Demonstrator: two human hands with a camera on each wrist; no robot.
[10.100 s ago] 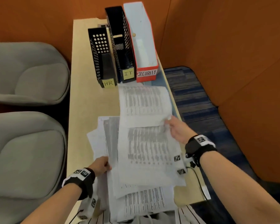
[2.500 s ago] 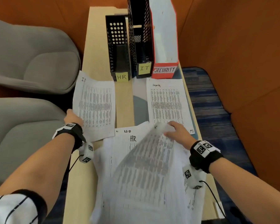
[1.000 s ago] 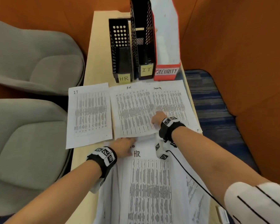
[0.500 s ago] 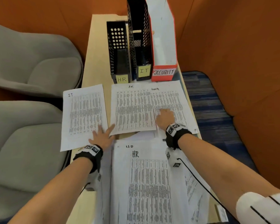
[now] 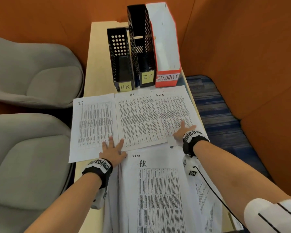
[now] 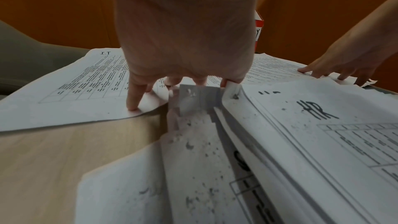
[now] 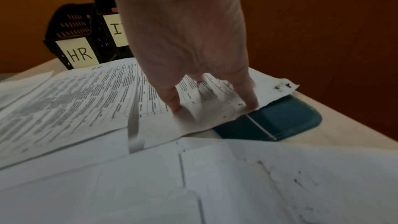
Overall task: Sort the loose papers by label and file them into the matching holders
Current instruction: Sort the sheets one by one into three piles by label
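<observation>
From the head view I see three white printed sheets laid in a row before the holders: the IT sheet (image 5: pixel 92 125) left, the HR sheet (image 5: pixel 138 120) middle, the Security sheet (image 5: pixel 173 113) right. My left hand (image 5: pixel 112 151) lies spread flat where the IT and HR sheets meet; my right hand (image 5: pixel 183 131) presses straight fingers on the Security sheet. The black mesh HR holder (image 5: pixel 120 59), black mesh IT holder (image 5: pixel 141 44) and red-and-white Security box (image 5: pixel 165 47) look unfilled, and the unsorted white stack (image 5: pixel 158 190) is thick, so I judge sorting barely begun

In the left wrist view my fingertips (image 6: pixel 133 106) touch the IT sheet's corner

In the right wrist view two fingertips (image 7: pixel 174 105) pin the Security sheet's near edge

Compared with half a second ago, my right hand has slid rightward, and the IT sheet sits squarer against the HR sheet
</observation>
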